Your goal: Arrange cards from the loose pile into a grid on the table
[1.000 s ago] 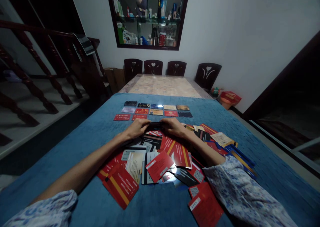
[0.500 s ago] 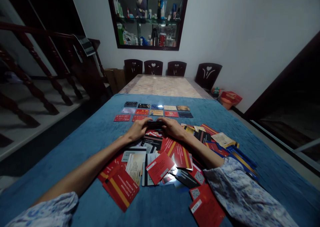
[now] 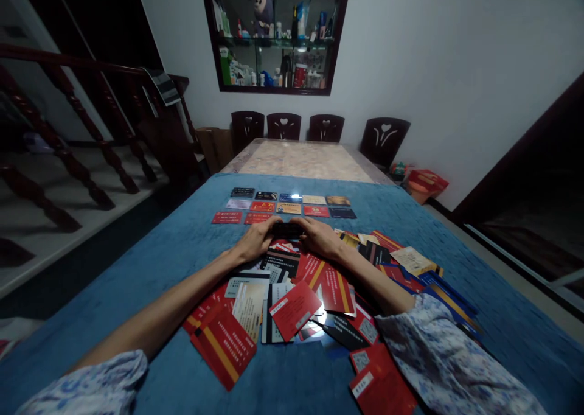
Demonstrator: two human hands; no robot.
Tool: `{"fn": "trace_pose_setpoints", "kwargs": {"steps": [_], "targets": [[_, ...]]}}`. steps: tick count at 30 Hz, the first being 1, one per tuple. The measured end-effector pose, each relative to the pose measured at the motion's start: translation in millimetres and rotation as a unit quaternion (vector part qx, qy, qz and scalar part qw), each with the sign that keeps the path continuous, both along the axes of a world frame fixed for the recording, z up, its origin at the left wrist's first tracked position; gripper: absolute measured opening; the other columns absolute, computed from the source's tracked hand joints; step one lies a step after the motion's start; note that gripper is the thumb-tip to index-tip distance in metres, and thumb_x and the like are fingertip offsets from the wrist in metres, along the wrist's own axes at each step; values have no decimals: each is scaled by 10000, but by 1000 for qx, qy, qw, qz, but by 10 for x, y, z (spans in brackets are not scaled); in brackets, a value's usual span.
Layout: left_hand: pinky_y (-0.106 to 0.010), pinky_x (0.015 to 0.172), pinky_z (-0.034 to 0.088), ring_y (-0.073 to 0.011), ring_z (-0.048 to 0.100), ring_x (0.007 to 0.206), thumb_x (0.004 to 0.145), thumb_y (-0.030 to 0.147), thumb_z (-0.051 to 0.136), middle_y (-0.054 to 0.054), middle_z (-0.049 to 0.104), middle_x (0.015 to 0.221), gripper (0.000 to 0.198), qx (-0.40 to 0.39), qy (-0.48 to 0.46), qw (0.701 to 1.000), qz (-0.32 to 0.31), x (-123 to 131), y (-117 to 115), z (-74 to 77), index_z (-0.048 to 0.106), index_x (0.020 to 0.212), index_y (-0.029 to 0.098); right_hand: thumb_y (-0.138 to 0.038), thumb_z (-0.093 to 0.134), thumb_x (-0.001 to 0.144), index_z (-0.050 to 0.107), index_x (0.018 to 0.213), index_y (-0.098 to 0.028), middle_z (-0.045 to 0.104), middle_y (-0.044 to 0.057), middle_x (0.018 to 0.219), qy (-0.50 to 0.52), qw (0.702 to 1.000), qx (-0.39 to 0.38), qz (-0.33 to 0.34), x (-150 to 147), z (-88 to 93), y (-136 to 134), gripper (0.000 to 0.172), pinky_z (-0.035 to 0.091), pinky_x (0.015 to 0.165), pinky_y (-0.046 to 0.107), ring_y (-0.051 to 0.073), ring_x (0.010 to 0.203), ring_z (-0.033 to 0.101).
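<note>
Between my two hands a black card (image 3: 287,230) is pinched by its short ends, held level just past the heap. My left hand (image 3: 258,238) has its fingers closed on the card's left end, and my right hand (image 3: 321,238) grips the right end. Below and around my wrists spreads a loose pile of cards, among them a red card (image 3: 295,310), a red card with a yellow stripe (image 3: 225,345) and a black card (image 3: 283,263). Beyond my hands, cards lie in neat rows, including a dark blue card (image 3: 342,213) and a red card (image 3: 227,218).
A blue cloth (image 3: 150,257) covers the near table; its far end shows bare marble (image 3: 301,159). Several dark chairs (image 3: 385,138) stand around the far end. More cards, such as a cream card (image 3: 413,260), spread to the right. A wooden railing (image 3: 104,147) runs at left.
The whole view has shifted slightly, with the scene sitting a little lower and further right. Both hands still hold the black card, which now shows its face more.
</note>
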State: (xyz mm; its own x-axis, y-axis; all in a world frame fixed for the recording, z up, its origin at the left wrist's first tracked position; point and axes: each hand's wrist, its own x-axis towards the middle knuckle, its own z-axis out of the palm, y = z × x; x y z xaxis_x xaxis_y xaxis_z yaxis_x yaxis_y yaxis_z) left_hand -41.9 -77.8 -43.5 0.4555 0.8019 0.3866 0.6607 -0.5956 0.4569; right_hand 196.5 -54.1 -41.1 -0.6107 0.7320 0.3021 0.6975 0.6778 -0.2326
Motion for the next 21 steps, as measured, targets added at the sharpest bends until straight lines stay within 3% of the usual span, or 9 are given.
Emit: {"fn": "trace_pose_setpoints", "kwargs": {"steps": [9, 21], "targets": [[-337, 909, 538, -195, 681, 985, 797, 56, 508, -62, 710, 1094, 544, 0, 12, 1000, 15, 19, -13, -2, 521, 1323, 197, -116, 578, 842, 469, 1471, -267, 600, 89, 1124, -35, 999, 6, -18, -4, -5, -1, 656, 474, 794, 286, 194, 905, 605], [-440, 1062, 492, -254, 608, 1221, 798, 80, 559, -141, 636, 1334, 597, -10, 10, 1000, 17, 3, 54, -48, 494, 1389, 135, -112, 603, 819, 468, 1475, -227, 523, 101, 1140, 8, 1000, 7, 21, 25, -82, 111, 680, 476, 814, 315, 192, 945, 535]]}}
